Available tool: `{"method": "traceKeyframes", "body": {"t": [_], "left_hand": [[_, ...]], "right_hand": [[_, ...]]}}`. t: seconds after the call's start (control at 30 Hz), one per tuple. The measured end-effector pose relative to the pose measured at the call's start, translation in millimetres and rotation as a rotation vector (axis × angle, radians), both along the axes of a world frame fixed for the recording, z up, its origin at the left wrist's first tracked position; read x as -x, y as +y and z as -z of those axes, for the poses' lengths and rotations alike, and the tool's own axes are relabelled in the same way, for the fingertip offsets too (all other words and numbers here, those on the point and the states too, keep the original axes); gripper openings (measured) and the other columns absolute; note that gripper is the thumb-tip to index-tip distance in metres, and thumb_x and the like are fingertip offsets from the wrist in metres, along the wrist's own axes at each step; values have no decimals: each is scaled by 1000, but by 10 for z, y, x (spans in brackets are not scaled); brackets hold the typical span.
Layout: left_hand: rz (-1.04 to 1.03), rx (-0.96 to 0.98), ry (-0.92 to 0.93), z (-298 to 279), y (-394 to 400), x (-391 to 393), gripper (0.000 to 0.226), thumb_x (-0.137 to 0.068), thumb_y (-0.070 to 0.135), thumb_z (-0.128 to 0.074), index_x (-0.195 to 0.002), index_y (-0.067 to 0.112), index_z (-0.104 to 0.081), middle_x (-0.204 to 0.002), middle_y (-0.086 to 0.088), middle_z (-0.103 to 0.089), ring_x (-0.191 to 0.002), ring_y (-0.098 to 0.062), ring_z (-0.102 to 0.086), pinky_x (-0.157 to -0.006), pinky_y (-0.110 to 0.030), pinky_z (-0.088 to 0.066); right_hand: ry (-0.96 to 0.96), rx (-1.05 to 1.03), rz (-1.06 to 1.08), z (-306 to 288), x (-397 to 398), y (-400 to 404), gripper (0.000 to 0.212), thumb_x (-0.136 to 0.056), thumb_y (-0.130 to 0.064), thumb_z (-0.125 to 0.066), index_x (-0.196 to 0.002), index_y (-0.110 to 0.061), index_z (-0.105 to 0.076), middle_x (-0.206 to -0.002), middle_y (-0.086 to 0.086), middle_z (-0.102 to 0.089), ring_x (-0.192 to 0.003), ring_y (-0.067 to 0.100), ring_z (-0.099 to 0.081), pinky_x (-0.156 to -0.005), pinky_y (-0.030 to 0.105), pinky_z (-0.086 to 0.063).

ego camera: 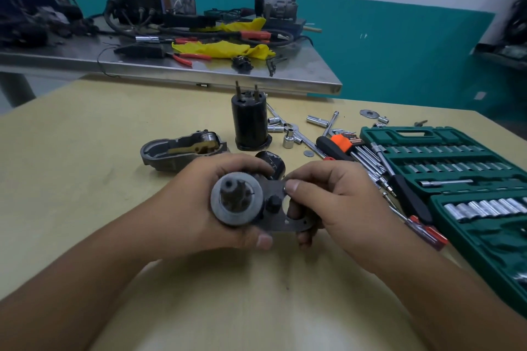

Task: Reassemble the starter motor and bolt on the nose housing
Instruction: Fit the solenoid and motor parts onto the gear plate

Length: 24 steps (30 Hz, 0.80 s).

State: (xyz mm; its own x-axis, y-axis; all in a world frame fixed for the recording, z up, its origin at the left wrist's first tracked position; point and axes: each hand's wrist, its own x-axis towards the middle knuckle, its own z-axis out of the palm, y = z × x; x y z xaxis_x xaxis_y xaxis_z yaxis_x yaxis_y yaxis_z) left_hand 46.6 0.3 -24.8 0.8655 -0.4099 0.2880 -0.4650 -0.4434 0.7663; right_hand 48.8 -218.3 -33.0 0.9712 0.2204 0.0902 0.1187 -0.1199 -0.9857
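Behind hands: nose housing (182, 152), black solenoid (251, 122); socket set (456, 168) rt. L hand (196, 205) grips drive gear (236, 199), R hand (328, 202) pinches plate (285, 219).

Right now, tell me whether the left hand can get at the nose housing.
Probably not at once: the left hand grips the motor part, steadied by the right hand. The nose housing lies just beyond on bare table, nothing between.

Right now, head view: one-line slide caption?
Both hands, left and right, hold a grey round starter drive assembly with flat metal plate above the tan wooden table.
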Motion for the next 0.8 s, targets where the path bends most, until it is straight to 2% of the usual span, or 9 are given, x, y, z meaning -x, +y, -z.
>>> {"method": "traceKeyframes", "body": {"t": [0.13,0.27,0.33,0.43,0.5,0.57,0.63,0.73,0.8], "left_hand": [[94,-34,8,13,45,-18,91,-45,44,-103,-127,35,-66,-120,8,-73,-112,-10,-71,-96,-32,-58],[76,-199,-99,-29,162,-13,92,-47,50,-89,-134,49,-58,-127,16,-67,-123,-3,-61,-104,-37,-52],[65,-284,-41,-105,83,-26,90,-47,49,-80,-134,52,-57,-124,14,-64,-126,-6,-58,-105,-34,-48],[252,-485,31,-16,210,87,65,-72,28,-84,-135,21,-68,-100,2,-65,-132,-26,-58,-105,-37,-49],[320,-280,184,25,185,49,56,-71,8,-84,-120,32,-77,-105,3,-70,-127,-20,-62,-103,-39,-54],[172,-136,206,-130,127,-57,54,-72,3,-83,-114,37,-77,-117,8,-71,-117,-14,-67,-97,-39,-57],[119,-85,33,-107,124,-12,26,-85,19,-75,-111,24,-78,-110,2,-72,-107,-17,-69,-91,-43,-55],[56,-148,-209,-71,-41,-26,24,-86,27,-72,-108,20,-79,-98,8,-73,-97,-14,-67,-84,-41,-54],[24,-150,-326,-70,-22,-44,26,-84,28,-75,-109,25,-80,-98,15,-73,-100,-11,-65,-86,-38,-53]], "right_hand": [[-184,149,14,41,2,0,25,-97,-2,-64,-83,-20,-74,-57,-1,-64,-50,15,-62,-44,30,-52],[-356,282,25,95,-17,-2,22,-96,-3,-67,-86,-22,-73,-62,-13,-64,-61,11,-67,-52,25,-56],[-495,363,42,102,-20,0,14,-95,-7,-67,-91,-18,-74,-62,-16,-62,-62,7,-64,-55,19,-52],[-628,430,71,124,-16,2,10,-90,-15,-65,-92,-15,-75,-66,-10,-64,-64,11,-61,-55,25,-48],[-682,453,88,127,-9,11,9,-89,-16,-66,-92,-14,-74,-68,-7,-65,-65,12,-60,-57,25,-45],[-751,473,114,110,15,52,6,-88,-17,-69,-91,-16,-74,-71,-10,-65,-67,6,-58,-60,14,-42],[-779,432,145,94,41,110,2,-87,-18,-73,-88,-17,-73,-71,-12,-67,-66,4,-60,-61,10,-41],[-693,278,194,94,59,165,9,-83,-18,-78,-79,-16,-70,-63,-7,-66,-57,13,-63,-50,27,-48],[-653,201,186,99,73,189,13,-82,-14,-79,-76,-17,-69,-59,-7,-64,-50,13,-61,-45,23,-45]]}}
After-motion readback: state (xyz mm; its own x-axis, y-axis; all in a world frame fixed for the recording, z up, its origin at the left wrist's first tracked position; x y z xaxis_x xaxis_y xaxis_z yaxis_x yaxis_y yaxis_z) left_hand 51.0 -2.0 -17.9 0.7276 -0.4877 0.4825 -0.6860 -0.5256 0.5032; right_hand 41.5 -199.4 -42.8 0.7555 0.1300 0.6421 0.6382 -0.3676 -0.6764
